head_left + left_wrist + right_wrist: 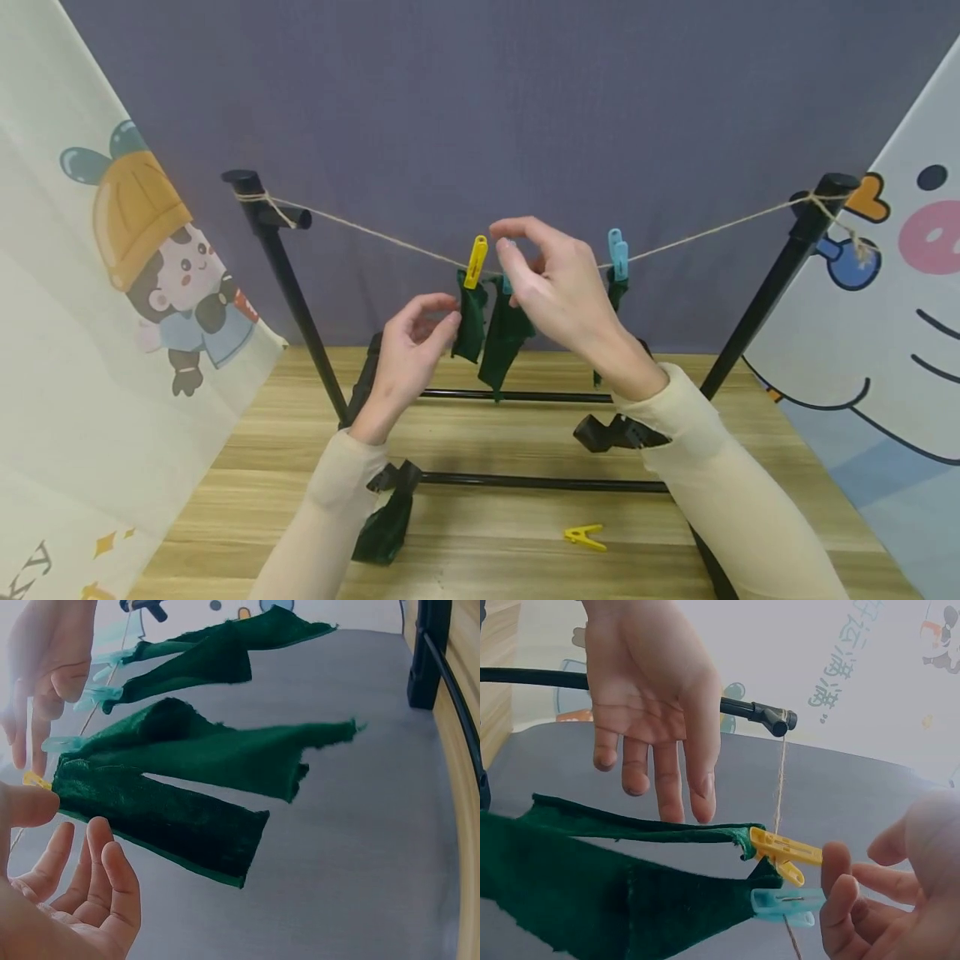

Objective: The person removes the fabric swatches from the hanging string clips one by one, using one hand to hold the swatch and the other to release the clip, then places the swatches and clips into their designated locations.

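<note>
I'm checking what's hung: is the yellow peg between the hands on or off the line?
On: the yellow peg clips green cloth onto the line.

Gry-blue backdrop [465, 108] is filling 12 o'clk; wht cartoon panel [52, 275] is flanking 9, pig-face panel [885, 308] 3; wood-grain counter [487, 554] is spreading at 6.

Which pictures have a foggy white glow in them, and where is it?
Left wrist view: pale haze over the bare right hand, upper left; right wrist view: white glare by that hand, right edge; head view: no such glow, the hanging yellow plastic clothespin looks fairly sharp.
</note>
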A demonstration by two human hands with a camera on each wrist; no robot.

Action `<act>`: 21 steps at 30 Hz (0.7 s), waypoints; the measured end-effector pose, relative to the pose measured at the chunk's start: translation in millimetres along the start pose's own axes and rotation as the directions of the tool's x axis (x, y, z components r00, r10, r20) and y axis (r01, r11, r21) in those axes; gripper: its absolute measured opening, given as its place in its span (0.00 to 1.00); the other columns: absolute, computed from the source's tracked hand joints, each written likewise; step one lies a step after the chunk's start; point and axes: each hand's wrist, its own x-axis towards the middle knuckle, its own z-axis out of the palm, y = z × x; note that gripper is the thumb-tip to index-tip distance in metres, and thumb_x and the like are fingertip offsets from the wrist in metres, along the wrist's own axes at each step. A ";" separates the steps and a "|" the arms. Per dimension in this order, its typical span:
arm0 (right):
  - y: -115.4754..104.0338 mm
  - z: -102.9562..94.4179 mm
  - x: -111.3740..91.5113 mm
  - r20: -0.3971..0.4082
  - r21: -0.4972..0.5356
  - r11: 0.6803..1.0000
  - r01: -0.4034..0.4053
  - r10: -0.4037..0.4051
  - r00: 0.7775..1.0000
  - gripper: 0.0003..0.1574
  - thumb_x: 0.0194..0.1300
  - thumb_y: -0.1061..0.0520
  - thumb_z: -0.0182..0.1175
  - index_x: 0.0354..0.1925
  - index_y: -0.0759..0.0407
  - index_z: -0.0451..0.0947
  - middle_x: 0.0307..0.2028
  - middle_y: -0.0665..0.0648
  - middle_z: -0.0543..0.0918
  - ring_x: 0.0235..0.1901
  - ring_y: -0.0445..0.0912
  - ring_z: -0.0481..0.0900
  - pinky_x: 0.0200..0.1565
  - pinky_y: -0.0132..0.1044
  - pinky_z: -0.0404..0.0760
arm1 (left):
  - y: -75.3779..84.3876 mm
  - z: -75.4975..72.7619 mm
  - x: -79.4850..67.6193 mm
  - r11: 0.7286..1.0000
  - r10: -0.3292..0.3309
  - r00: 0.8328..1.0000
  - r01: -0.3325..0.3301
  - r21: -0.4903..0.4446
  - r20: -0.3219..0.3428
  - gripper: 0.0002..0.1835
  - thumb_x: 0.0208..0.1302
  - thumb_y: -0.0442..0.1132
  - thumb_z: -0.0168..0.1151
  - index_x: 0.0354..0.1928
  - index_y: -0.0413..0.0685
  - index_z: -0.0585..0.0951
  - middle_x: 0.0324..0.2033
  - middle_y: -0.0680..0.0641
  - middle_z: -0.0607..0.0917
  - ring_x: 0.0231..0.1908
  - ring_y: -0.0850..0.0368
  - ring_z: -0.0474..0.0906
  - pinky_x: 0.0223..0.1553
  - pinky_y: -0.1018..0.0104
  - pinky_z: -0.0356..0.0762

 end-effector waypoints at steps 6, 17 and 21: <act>-7.5 3.9 5.4 0.089 -0.047 0.994 -0.099 0.103 0.991 0.25 0.85 0.46 0.49 0.72 0.49 0.75 0.67 0.52 0.83 0.23 0.49 0.86 0.19 0.41 0.73 | 5.4 2.0 5.1 1.000 -0.027 1.000 0.027 -0.005 0.014 0.18 0.80 0.41 0.60 0.65 0.43 0.80 0.62 0.42 0.84 0.47 0.42 0.87 0.46 0.60 0.87; -12.1 10.9 15.2 0.169 -0.079 0.983 -0.165 0.176 0.970 0.31 0.84 0.41 0.46 0.77 0.49 0.68 0.71 0.54 0.80 0.23 0.45 0.87 0.29 0.44 0.83 | 11.5 9.0 16.6 0.999 -0.034 0.999 0.036 -0.039 0.033 0.19 0.81 0.42 0.60 0.66 0.41 0.79 0.59 0.39 0.84 0.43 0.52 0.86 0.44 0.58 0.86; -11.4 13.2 16.9 0.173 -0.084 0.984 -0.156 0.168 0.970 0.31 0.84 0.42 0.47 0.76 0.49 0.69 0.69 0.54 0.81 0.22 0.44 0.86 0.28 0.44 0.82 | 13.2 11.0 19.7 0.997 -0.038 0.999 0.040 -0.065 0.034 0.18 0.81 0.41 0.59 0.64 0.40 0.80 0.55 0.39 0.85 0.40 0.58 0.84 0.40 0.64 0.83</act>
